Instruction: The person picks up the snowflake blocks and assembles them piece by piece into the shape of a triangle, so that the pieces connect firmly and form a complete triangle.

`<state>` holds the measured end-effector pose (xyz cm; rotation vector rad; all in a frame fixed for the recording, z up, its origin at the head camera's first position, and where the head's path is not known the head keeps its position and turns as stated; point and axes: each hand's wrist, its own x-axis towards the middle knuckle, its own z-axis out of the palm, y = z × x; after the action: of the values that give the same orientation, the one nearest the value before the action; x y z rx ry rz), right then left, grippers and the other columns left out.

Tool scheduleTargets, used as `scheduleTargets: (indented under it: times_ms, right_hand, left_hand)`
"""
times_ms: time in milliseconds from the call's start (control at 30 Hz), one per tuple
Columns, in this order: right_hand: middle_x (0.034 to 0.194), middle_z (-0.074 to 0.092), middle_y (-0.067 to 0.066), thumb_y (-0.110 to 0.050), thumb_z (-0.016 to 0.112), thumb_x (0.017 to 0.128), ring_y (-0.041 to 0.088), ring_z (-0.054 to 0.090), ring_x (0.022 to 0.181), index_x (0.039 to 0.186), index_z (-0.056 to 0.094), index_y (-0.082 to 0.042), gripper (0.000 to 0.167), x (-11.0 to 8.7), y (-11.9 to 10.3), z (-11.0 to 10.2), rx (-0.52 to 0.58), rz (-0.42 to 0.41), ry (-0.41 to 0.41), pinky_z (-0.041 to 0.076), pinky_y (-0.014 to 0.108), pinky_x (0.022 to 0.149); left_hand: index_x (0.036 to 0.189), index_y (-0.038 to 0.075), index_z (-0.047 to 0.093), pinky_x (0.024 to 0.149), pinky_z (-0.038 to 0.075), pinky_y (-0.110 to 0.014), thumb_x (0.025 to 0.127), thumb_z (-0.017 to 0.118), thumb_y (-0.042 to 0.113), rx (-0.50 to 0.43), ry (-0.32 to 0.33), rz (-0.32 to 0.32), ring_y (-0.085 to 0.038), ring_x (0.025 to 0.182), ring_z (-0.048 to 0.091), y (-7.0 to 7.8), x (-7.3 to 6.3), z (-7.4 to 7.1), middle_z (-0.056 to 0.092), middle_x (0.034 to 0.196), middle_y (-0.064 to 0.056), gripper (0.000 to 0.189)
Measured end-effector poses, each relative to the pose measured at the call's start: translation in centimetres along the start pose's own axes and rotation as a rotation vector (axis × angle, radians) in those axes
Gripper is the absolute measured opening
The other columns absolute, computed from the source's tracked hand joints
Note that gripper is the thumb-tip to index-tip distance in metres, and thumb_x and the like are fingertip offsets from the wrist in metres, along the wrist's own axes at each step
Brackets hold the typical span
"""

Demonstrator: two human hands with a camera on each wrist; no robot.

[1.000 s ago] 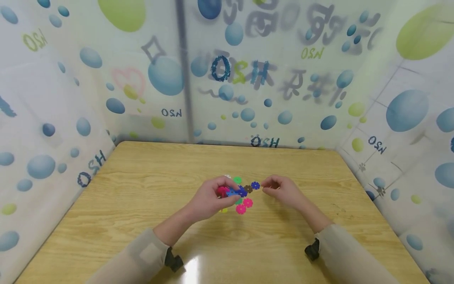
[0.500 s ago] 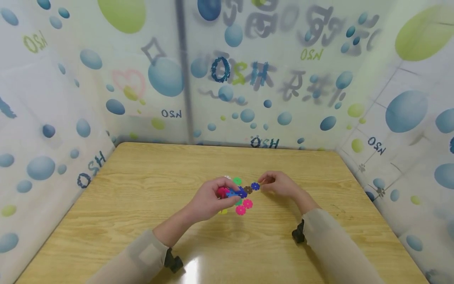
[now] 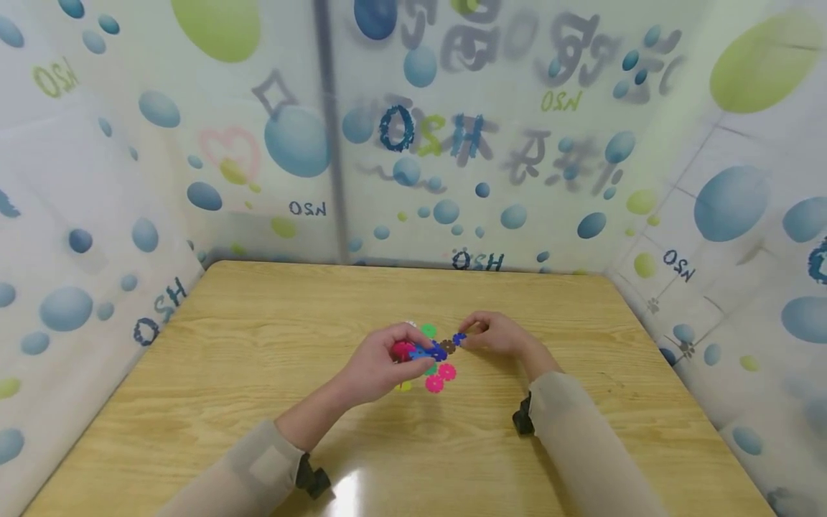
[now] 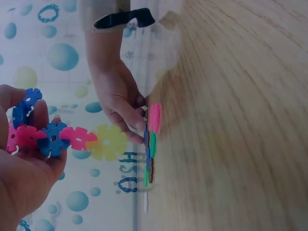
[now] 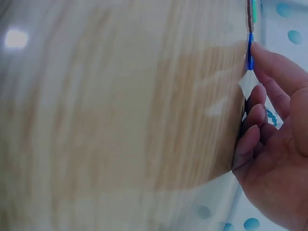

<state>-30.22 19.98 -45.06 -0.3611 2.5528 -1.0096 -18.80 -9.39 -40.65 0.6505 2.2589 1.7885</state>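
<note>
My left hand [image 3: 377, 362] grips a joined chain of notched plastic snowflake discs [image 4: 53, 138], above the table. Blue, pink and yellow discs show in that chain in the left wrist view; the palm and fingers hide part of it. My right hand [image 3: 500, 336] is down at the tabletop, thumb and fingertip pinching the edge of a loose dark blue snowflake disc [image 3: 459, 339]. In the right wrist view, the thumb touches this blue disc [image 5: 250, 52], seen edge-on. Next to it lies a brown disc [image 3: 448, 347].
Loose discs lie around and below my left hand: pink discs [image 3: 435, 383], a green disc [image 3: 429, 330] and a white disc [image 4: 146, 202]. The wooden table [image 3: 291, 309] meets printed curtains [image 3: 400, 230] at its back and sides.
My right hand has moved left to the dark blue disc and now has its fingertips on it. The left hand keeps its hold on the chain, nearly still.
</note>
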Motion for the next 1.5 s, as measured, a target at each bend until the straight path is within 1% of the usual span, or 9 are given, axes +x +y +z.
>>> scheduleTargets:
  times_ms: [300, 433, 600, 800, 967, 1100, 1300, 1367, 1500]
  right_hand:
    - [0.111, 0.065, 0.005, -0.027, 0.079, 0.102, 0.022, 0.056, 0.102, 0.13, 0.074, -0.015, 0.031, -0.3, 0.2, 0.2, -0.008, 0.011, -0.013, 0.047, 0.034, 0.087]
    - [0.113, 0.067, 0.006, -0.024, 0.079, 0.102, 0.021, 0.058, 0.104, 0.127, 0.073, -0.011, 0.029, -0.5, 0.3, 0.1, 0.013, -0.006, -0.032, 0.049, 0.034, 0.092]
    - [0.115, 0.069, 0.006, -0.023, 0.081, 0.101, 0.021, 0.06, 0.106, 0.123, 0.073, -0.012, 0.026, -0.9, 0.6, -0.2, 0.029, -0.052, -0.031, 0.05, 0.036, 0.098]
    - [0.111, 0.068, 0.006, -0.019, 0.084, 0.098, 0.023, 0.061, 0.102, 0.117, 0.072, -0.013, 0.024, -1.4, 1.4, -0.6, 0.035, -0.071, -0.021, 0.052, 0.034, 0.094]
    - [0.108, 0.071, 0.006, -0.017, 0.08, 0.101, 0.022, 0.062, 0.098, 0.116, 0.073, -0.012, 0.017, -2.5, 1.3, -0.7, 0.063, -0.082, -0.005, 0.054, 0.033, 0.084]
    - [0.108, 0.076, 0.006, -0.02, 0.076, 0.104, 0.023, 0.069, 0.099, 0.118, 0.075, -0.012, 0.016, -3.9, 0.4, -0.4, 0.157, -0.117, 0.027, 0.061, 0.036, 0.087]
    - [0.11, 0.078, 0.012, -0.023, 0.077, 0.105, 0.037, 0.078, 0.106, 0.128, 0.073, -0.005, 0.03, -6.6, -2.0, 0.4, 0.403, -0.18, 0.003, 0.065, 0.049, 0.098]
    - [0.11, 0.078, 0.011, -0.024, 0.076, 0.105, 0.036, 0.079, 0.105, 0.129, 0.073, -0.003, 0.032, -7.5, -2.8, 0.6, 0.449, -0.194, -0.004, 0.065, 0.05, 0.099]
    - [0.108, 0.079, 0.008, -0.024, 0.075, 0.106, 0.025, 0.08, 0.099, 0.128, 0.072, 0.0, 0.032, -8.9, -4.0, 0.7, 0.513, -0.202, -0.02, 0.066, 0.045, 0.096]
  left_hand:
    - [0.121, 0.015, 0.075, 0.054, 0.043, -0.022, 0.102, 0.08, 0.021, 0.011, -0.003, -0.007, -0.012, 0.062, 0.05, -0.2, 0.0, 0.1, 0.069, 0.1, -0.005, 0.021]
    - [0.121, 0.015, 0.073, 0.055, 0.041, -0.021, 0.103, 0.079, 0.021, 0.001, -0.013, -0.004, -0.012, 0.062, 0.049, -0.2, 0.0, 0.1, 0.068, 0.099, -0.003, 0.02]
    - [0.121, 0.013, 0.072, 0.054, 0.037, -0.021, 0.104, 0.076, 0.019, -0.011, -0.016, 0.003, -0.01, 0.06, 0.044, -0.2, 0.2, 0.2, 0.064, 0.089, 0.0, 0.019]
    - [0.12, 0.011, 0.071, 0.053, 0.036, -0.021, 0.105, 0.075, 0.017, -0.029, -0.015, 0.009, -0.009, 0.059, 0.042, -0.4, 0.2, 0.3, 0.058, 0.08, 0.002, 0.017]
    - [0.121, 0.011, 0.069, 0.054, 0.037, -0.021, 0.106, 0.074, 0.018, -0.038, -0.016, -0.009, -0.011, 0.062, 0.045, -0.5, 0.1, 0.4, 0.057, 0.079, 0.002, 0.017]
    - [0.122, 0.011, 0.068, 0.055, 0.039, -0.021, 0.107, 0.072, 0.02, -0.026, -0.019, -0.005, -0.012, 0.065, 0.048, -0.4, 0.1, 0.3, 0.061, 0.084, 0.0, 0.017]
    - [0.122, 0.012, 0.066, 0.055, 0.037, -0.022, 0.108, 0.071, 0.021, -0.009, -0.032, 0.014, -0.012, 0.065, 0.045, -0.4, 0.2, 0.3, 0.058, 0.085, 0.0, 0.017]
    - [0.123, 0.012, 0.066, 0.054, 0.037, -0.022, 0.108, 0.071, 0.021, -0.008, -0.037, 0.017, -0.012, 0.064, 0.044, -0.5, 0.2, 0.2, 0.056, 0.084, 0.001, 0.018]
    - [0.124, 0.012, 0.065, 0.053, 0.036, -0.022, 0.108, 0.071, 0.021, -0.002, -0.042, 0.017, -0.012, 0.062, 0.043, -0.5, 0.2, 0.2, 0.055, 0.083, 0.001, 0.019]
